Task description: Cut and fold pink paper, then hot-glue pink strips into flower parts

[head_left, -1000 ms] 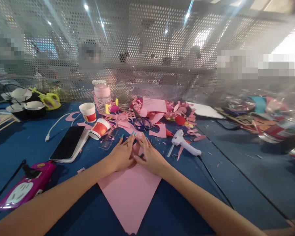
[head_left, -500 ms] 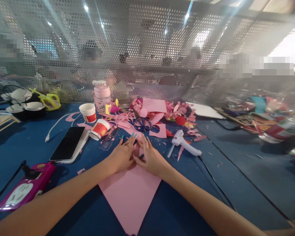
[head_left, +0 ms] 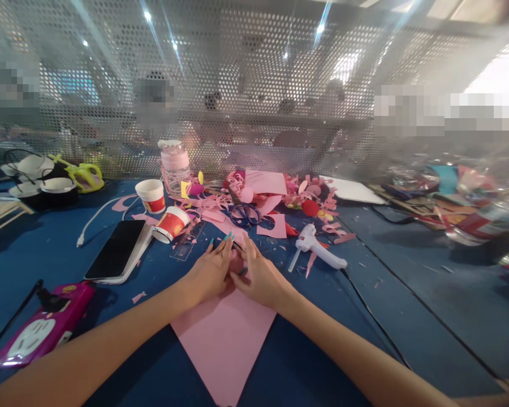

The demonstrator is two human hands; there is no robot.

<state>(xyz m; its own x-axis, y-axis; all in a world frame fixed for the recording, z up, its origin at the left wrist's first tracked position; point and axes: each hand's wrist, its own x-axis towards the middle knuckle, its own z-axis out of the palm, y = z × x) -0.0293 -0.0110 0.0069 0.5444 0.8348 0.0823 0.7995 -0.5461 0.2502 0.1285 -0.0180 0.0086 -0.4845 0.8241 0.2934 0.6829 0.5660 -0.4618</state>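
A sheet of pink paper [head_left: 224, 345] lies turned with one corner toward me on the blue table. My left hand [head_left: 212, 268] rests on its far part, fingers bent and gripping the paper from the left. My right hand [head_left: 257, 268] grips the same part from the right, its thumb close to the left hand. Between the two hands a bit of the paper shows, apparently bent up. The fingers hide most of the far corner.
Pink paper scraps and blue-handled scissors [head_left: 244, 215] lie beyond my hands. A white glue gun [head_left: 318, 247] is at the right. To the left are two paper cups [head_left: 172, 224], a phone [head_left: 116, 249] and a purple power strip [head_left: 42, 325]. A perforated screen stands behind.
Both hands stay at the far part of the pink paper, with only slight shifts of the fingers. The whole view has moved a little.
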